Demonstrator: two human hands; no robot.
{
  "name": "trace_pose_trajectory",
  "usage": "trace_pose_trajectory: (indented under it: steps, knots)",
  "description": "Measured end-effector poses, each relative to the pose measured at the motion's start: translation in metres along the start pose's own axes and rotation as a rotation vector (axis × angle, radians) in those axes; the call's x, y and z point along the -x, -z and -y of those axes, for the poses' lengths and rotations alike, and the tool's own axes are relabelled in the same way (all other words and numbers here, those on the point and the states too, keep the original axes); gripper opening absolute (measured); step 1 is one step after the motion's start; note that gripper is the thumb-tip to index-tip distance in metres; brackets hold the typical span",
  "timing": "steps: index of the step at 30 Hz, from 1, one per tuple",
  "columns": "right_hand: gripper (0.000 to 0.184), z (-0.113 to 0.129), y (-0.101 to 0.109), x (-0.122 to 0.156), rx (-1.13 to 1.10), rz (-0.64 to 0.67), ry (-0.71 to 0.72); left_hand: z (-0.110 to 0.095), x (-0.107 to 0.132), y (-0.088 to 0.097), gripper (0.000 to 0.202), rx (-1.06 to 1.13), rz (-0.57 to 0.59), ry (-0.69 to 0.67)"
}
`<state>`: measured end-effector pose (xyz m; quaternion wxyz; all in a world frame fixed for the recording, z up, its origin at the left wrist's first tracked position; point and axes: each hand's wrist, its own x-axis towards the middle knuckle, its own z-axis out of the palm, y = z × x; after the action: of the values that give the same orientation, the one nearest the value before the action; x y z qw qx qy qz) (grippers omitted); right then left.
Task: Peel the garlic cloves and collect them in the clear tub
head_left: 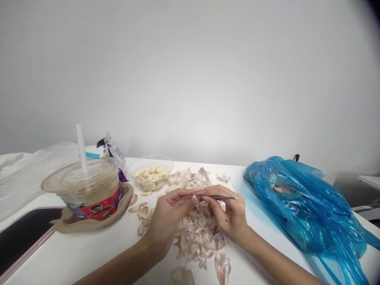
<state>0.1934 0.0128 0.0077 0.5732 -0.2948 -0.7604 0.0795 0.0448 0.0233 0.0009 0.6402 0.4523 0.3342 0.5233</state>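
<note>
Between the fingertips of my left hand (170, 211) is a garlic clove (195, 196), mostly covered by the fingers. My right hand (227, 211) is closed on a thin metal tool (221, 197), perhaps a small knife; its tip meets the clove and is hidden. Both hands hover over a heap of papery garlic skins (197, 241). Unpeeled cloves (143, 215) lie left of my left hand. Behind them, a clear plastic bowl (151, 158) holds several peeled cloves (150, 173).
At left, a lidded drink cup (97, 196) with a straw stands in a cardboard holder (80, 225), beside a phone or tablet (26, 233). A purple-white wrapper (114, 152) is behind it. A blue plastic bag (303, 209) covers the right side. A grey wall (190, 79) rises behind.
</note>
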Motion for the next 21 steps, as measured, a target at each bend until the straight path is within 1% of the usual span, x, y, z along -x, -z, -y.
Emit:
trace_pose_trajectory:
  steps: [8,13,21]
  knots:
    - [0.021,0.0014,-0.0015,0.0014,0.009,-0.016,-0.011,0.0007,0.0025,-0.0007,0.021,-0.036,0.016,-0.004]
    - [0.021,0.0007,-0.0021,0.0025,0.037,-0.013,-0.007,0.0015,0.0018,-0.0021,0.016,-0.045,0.003,0.002]
    - [0.020,0.0018,-0.0039,0.0051,0.083,-0.007,0.004,0.0050,0.0021,-0.0008,0.015,-0.076,-0.016,-0.016]
